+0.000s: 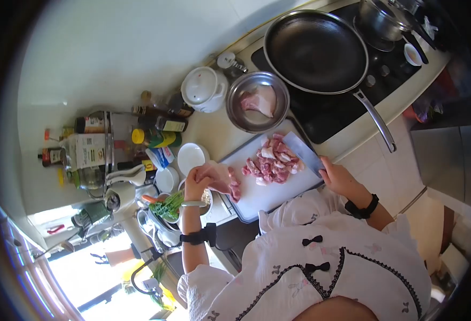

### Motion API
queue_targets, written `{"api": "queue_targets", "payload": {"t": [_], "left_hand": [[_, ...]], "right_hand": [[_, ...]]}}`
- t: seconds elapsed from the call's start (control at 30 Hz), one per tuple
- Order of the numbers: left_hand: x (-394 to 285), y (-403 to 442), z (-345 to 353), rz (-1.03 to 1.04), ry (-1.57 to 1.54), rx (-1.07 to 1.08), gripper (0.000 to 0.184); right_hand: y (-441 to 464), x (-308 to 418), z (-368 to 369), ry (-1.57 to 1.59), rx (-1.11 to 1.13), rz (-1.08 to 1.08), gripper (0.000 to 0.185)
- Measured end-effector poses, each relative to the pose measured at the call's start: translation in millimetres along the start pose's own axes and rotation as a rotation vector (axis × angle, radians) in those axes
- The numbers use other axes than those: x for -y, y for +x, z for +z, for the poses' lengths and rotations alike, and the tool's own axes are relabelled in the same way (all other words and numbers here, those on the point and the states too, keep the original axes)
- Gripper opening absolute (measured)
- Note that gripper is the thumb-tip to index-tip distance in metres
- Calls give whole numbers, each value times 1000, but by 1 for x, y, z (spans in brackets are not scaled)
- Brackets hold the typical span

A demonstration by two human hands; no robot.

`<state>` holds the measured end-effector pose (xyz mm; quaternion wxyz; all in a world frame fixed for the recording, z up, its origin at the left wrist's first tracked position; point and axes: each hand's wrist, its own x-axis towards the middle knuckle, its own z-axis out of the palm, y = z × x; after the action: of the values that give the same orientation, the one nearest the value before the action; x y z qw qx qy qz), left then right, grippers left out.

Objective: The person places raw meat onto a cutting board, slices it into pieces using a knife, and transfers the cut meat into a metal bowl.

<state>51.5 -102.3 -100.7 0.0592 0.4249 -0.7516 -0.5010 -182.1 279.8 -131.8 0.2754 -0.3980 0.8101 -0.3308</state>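
My left hand is closed on the edge of a pale pink slab of meat at the left end of the white cutting board. A narrow strip of meat lies on the board beside the slab. In my right hand is the handle of a kitchen cleaver, its broad blade slanting against the right side of a heap of cut meat pieces. Behind the board, a steel bowl holds another piece of raw meat.
A large frying pan stands on the black cooktop, its handle projecting toward me. Left of the board are white bowls, green vegetables and several bottles. A white lidded pot stands by the wall.
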Motion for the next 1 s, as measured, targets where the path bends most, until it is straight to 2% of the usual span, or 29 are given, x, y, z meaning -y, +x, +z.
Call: {"api": "queue_targets", "payload": {"t": [0.03, 0.07, 0.17, 0.2, 0.27, 0.33, 0.4, 0.43, 0.47, 0.53, 0.57, 0.6, 0.67, 0.7, 0.73, 0.87, 0.97, 1.0], "left_hand": [[3, -14, 4, -99, -17, -4, 42], [14, -23, 7, -112, -25, -12, 42], [39, -41, 23, -325, -446, 51, 48], [46, -44, 28, -331, -457, 47, 48], [66, -45, 42, -465, -748, 142, 48], [69, -49, 62, -465, -773, 105, 46], [71, -51, 74, -310, -474, 128, 41], [73, -50, 75, -283, -328, 188, 48], [73, -51, 79, -288, -338, 189, 48], [50, -57, 86, 201, 538, -92, 58], [30, -61, 86, 69, 627, -68, 68], [20, -60, 85, 69, 619, -65, 68], [11, -52, 82, 254, 721, -108, 68], [11, -40, 83, 347, 650, -130, 66], [1, -26, 85, 355, 645, -132, 66], [-47, 58, 108, 556, 294, 90, 58], [-77, 121, 153, 516, 320, 192, 59], [-90, 132, 168, 481, 556, 198, 64]], "right_hand": [[1, 0, 3, -15, 19, 10, 37], [2, 1, 5, -31, 36, 19, 37], [6, 12, 7, -14, 62, 52, 39], [7, 13, 10, -22, 72, 50, 39], [9, 13, 15, -19, 13, -30, 35], [9, 13, 20, -26, 9, -32, 35], [9, 15, 21, -29, 6, -34, 34], [9, 17, 20, -31, 1, -27, 35], [9, 19, 19, -33, -4, -20, 35], [9, 22, 18, -55, -4, -4, 37], [7, 22, 17, -70, -11, 11, 38], [6, 19, 18, -77, -10, 15, 38], [6, 11, 20, -66, -24, 44, 41], [6, 12, 17, -73, -30, 44, 41], [6, 15, 15, -63, -20, 64, 41], [4, 17, 9, -46, -24, 93, 42], [-4, 15, 5, -42, -67, 110, 41], [-8, 13, 3, -42, -84, 112, 41]]}}
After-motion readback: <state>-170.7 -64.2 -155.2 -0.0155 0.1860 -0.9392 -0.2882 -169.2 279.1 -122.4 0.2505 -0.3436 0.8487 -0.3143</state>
